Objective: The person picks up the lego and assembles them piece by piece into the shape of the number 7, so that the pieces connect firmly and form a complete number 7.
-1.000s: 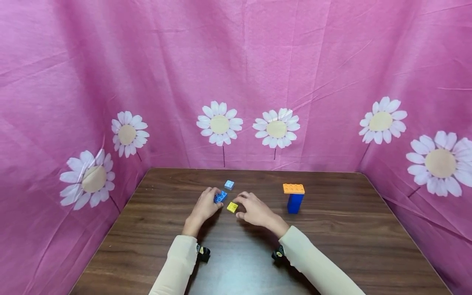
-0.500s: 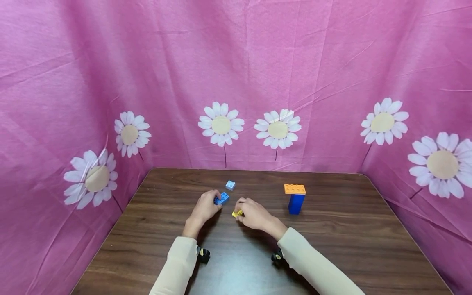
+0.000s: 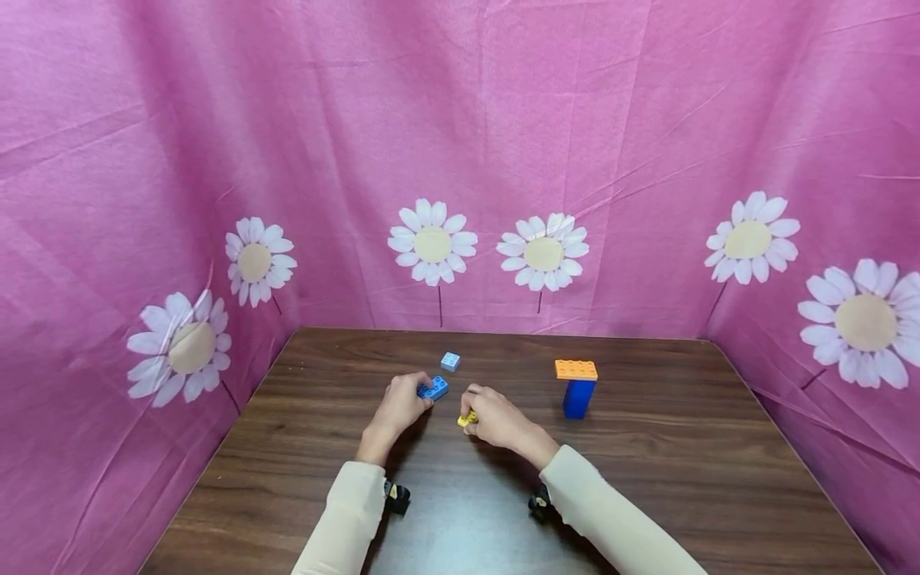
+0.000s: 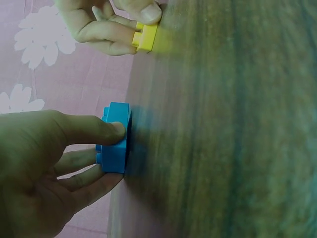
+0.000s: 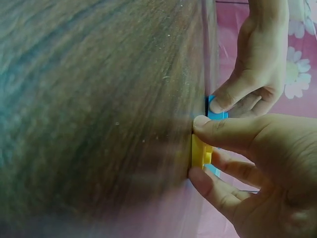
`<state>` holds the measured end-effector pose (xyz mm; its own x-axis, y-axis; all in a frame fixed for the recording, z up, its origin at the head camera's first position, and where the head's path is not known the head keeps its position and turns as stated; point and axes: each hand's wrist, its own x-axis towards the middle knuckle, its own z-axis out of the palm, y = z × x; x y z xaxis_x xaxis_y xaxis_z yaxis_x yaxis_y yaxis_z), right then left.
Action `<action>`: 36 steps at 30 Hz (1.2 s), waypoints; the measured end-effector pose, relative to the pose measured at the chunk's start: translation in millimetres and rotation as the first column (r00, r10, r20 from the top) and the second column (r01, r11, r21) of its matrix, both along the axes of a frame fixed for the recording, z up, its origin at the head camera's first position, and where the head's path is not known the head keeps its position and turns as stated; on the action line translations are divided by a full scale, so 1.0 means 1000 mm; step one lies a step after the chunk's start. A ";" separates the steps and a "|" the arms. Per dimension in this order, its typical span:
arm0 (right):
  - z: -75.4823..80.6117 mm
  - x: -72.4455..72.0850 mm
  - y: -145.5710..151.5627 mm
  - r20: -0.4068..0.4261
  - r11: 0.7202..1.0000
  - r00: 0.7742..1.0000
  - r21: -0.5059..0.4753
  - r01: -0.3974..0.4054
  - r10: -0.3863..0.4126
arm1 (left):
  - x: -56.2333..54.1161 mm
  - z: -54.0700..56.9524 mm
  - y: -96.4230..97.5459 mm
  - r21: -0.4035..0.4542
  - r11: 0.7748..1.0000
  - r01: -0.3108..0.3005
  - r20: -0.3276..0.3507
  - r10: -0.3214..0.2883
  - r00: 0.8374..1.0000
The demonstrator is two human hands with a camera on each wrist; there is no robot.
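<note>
My left hand [image 3: 395,406] grips a blue toy building brick [image 3: 435,389] by its sides, thumb on the near face, at the table's middle. In the left wrist view that blue brick [image 4: 117,148] has its studs facing up, away from the tabletop. To its right, my right hand [image 3: 499,418] pinches a smaller yellow brick [image 3: 465,421] between thumb and fingers. Seen from the right wrist, the yellow brick [image 5: 198,150] is at the table surface, its studs partly behind the fingers. The two held bricks are apart.
A small light blue brick [image 3: 450,362] lies just beyond the hands. On the right stands a dark blue upright block [image 3: 578,399] topped by an orange plate brick [image 3: 575,370]. A pink flowered curtain [image 3: 489,160] encloses the wooden table [image 3: 668,447] at the back and sides.
My right hand has closed its fingers on the yellow brick and shifted it slightly right and nearer. The left hand has stayed on the blue brick, which has turned a little.
</note>
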<state>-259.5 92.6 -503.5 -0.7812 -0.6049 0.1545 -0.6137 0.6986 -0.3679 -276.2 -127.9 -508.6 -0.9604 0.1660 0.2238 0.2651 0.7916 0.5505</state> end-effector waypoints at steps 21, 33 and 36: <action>-0.003 0.000 0.012 0.073 0.992 0.997 -0.124 0.018 -0.009 | 0.003 0.007 0.008 0.116 0.991 0.064 -0.015 -0.063 0.998; -0.003 0.003 0.021 0.079 0.977 0.997 -0.213 0.029 -0.013 | 0.007 0.013 0.016 0.346 0.937 0.054 0.057 -0.079 0.995; 0.000 0.005 0.023 0.098 0.965 0.994 -0.253 0.069 -0.045 | 0.007 0.012 0.017 0.406 0.913 0.037 0.101 -0.085 0.991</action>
